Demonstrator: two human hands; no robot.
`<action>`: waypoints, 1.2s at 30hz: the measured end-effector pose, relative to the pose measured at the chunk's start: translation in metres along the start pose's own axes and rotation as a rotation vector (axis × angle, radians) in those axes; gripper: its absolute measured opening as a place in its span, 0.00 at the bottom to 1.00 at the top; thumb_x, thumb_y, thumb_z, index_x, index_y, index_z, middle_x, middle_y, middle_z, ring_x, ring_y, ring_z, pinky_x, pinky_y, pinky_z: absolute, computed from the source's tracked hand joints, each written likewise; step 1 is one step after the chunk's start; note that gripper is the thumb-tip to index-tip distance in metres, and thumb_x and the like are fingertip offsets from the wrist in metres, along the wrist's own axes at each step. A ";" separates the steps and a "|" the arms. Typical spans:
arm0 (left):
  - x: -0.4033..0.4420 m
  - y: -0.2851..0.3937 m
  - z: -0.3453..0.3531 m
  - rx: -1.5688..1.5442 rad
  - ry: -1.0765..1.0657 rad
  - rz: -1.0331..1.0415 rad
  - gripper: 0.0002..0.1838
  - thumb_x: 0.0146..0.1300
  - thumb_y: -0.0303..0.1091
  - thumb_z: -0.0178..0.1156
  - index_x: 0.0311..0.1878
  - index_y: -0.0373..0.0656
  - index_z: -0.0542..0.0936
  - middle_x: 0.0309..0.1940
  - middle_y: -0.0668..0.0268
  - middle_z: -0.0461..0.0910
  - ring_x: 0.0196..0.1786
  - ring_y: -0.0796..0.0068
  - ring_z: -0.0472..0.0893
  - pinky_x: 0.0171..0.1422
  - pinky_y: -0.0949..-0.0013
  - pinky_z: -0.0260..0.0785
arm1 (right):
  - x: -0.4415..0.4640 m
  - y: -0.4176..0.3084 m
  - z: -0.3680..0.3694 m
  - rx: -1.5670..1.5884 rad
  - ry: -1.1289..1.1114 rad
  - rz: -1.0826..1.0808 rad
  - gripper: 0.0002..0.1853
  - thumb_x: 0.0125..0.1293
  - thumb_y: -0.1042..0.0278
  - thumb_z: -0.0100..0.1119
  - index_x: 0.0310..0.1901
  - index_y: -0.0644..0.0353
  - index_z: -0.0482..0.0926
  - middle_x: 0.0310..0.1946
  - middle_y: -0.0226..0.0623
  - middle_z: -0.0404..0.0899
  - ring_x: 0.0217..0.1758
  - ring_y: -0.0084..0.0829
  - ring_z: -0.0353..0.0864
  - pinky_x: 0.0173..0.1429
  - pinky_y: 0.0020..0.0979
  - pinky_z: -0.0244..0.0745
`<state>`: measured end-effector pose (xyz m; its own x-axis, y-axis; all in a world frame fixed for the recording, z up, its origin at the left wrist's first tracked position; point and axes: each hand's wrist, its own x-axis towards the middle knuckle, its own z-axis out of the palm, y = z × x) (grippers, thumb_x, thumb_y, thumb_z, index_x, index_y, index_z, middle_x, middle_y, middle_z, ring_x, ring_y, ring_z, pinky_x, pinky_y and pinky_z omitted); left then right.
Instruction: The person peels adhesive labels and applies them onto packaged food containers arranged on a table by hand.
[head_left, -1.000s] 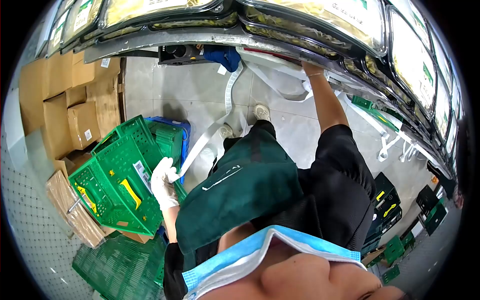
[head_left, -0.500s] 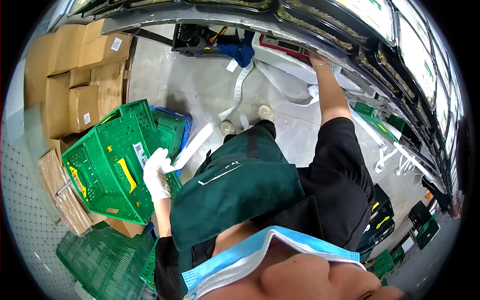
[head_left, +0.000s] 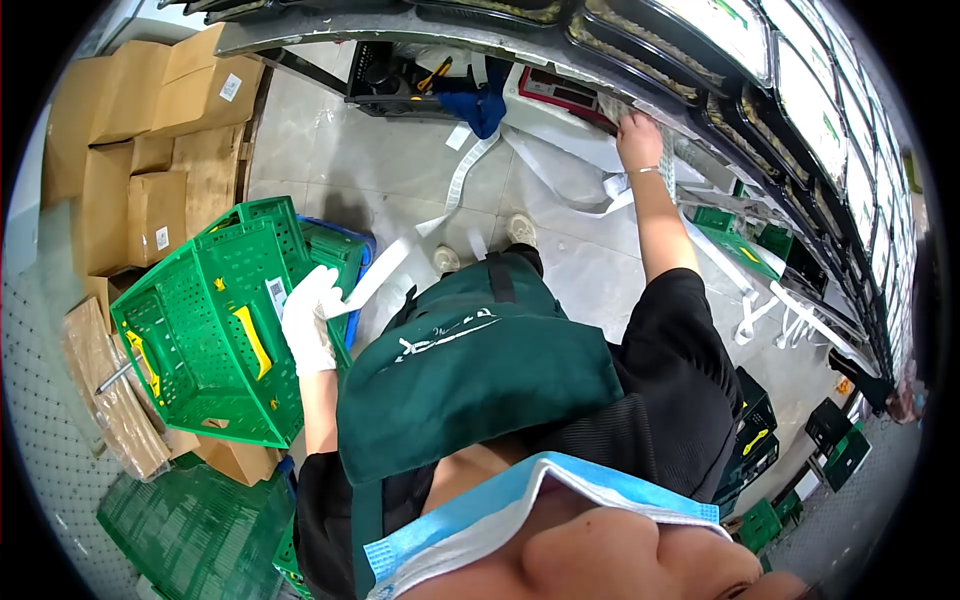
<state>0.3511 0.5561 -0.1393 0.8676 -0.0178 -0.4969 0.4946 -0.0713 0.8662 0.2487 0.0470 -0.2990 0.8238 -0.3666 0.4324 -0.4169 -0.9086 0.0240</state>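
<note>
One white strip (head_left: 378,272) in the gloved left hand (head_left: 312,308)

Long white paper strip (head_left: 382,270): smooth, slight sheen. Left, green box-shaped plastic crate (head_left: 240,292): semi-gloss, perforated. Broad dark-green cloth apron (head_left: 480,385): matt.

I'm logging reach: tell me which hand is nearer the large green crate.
Left: the left hand is beside the large green crate, contact unclear; the right hand is far from it, by the shelf edge.
</note>
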 end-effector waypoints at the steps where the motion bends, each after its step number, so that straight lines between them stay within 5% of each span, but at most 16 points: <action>1: 0.003 0.001 0.002 0.003 -0.034 -0.007 0.17 0.57 0.32 0.52 0.46 0.30 0.73 0.37 0.56 0.78 0.32 0.70 0.77 0.37 0.74 0.70 | -0.008 -0.001 0.003 0.003 -0.094 0.042 0.03 0.47 0.69 0.54 0.26 0.52 0.74 0.33 0.31 0.73 0.35 0.36 0.74 0.37 0.34 0.71; 9: 0.005 0.010 0.012 0.033 -0.077 -0.021 0.17 0.58 0.31 0.50 0.48 0.30 0.72 0.38 0.56 0.78 0.30 0.73 0.76 0.34 0.76 0.69 | -0.021 -0.015 0.030 0.145 -0.068 0.059 0.12 0.47 0.73 0.50 0.33 0.48 0.78 0.36 0.26 0.72 0.39 0.33 0.72 0.39 0.35 0.72; 15: 0.010 0.014 0.009 0.097 -0.084 0.062 0.28 0.59 0.33 0.50 0.61 0.34 0.57 0.46 0.60 0.74 0.30 0.81 0.73 0.35 0.78 0.68 | -0.009 -0.023 0.059 -0.003 -0.290 0.097 0.17 0.53 0.69 0.44 0.44 0.42 0.76 0.47 0.28 0.72 0.49 0.33 0.69 0.50 0.35 0.67; 17: 0.016 0.009 -0.001 0.345 -0.163 0.205 0.25 0.59 0.33 0.50 0.59 0.36 0.62 0.46 0.62 0.74 0.29 0.82 0.73 0.34 0.79 0.67 | 0.000 -0.025 0.072 -0.066 -0.495 0.181 0.19 0.56 0.67 0.42 0.48 0.38 0.74 0.53 0.29 0.68 0.55 0.35 0.65 0.53 0.37 0.65; 22: -0.004 0.021 0.021 0.230 -0.101 0.082 0.19 0.58 0.33 0.50 0.52 0.33 0.70 0.44 0.63 0.75 0.35 0.82 0.75 0.35 0.81 0.67 | 0.011 -0.025 0.106 -0.045 -0.758 0.303 0.20 0.59 0.61 0.39 0.54 0.36 0.68 0.60 0.29 0.59 0.65 0.34 0.53 0.61 0.43 0.53; 25: 0.003 0.003 0.012 0.236 -0.125 0.025 0.17 0.58 0.33 0.50 0.46 0.32 0.73 0.44 0.59 0.76 0.39 0.75 0.76 0.43 0.77 0.67 | 0.010 -0.020 0.123 -0.069 -0.834 0.286 0.21 0.59 0.61 0.39 0.55 0.39 0.66 0.61 0.31 0.58 0.64 0.37 0.54 0.59 0.45 0.58; 29: 0.010 -0.032 -0.006 0.217 -0.084 0.026 0.12 0.57 0.32 0.52 0.40 0.33 0.75 0.38 0.61 0.77 0.41 0.73 0.74 0.49 0.72 0.64 | -0.004 -0.027 0.125 -0.090 -0.728 0.199 0.29 0.53 0.61 0.51 0.60 0.40 0.59 0.63 0.32 0.52 0.62 0.43 0.54 0.59 0.44 0.58; 36: 0.024 -0.073 -0.030 0.063 -0.051 -0.042 0.13 0.57 0.31 0.53 0.42 0.34 0.74 0.38 0.63 0.76 0.41 0.74 0.74 0.48 0.73 0.65 | -0.034 -0.072 0.077 0.006 -0.500 -0.018 0.34 0.46 0.62 0.60 0.59 0.49 0.60 0.58 0.42 0.60 0.58 0.47 0.58 0.60 0.41 0.58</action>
<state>0.3375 0.5906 -0.2133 0.8415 -0.0640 -0.5364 0.5252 -0.1356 0.8401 0.2799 0.1100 -0.3848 0.9148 -0.4005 -0.0529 -0.3999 -0.9163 0.0216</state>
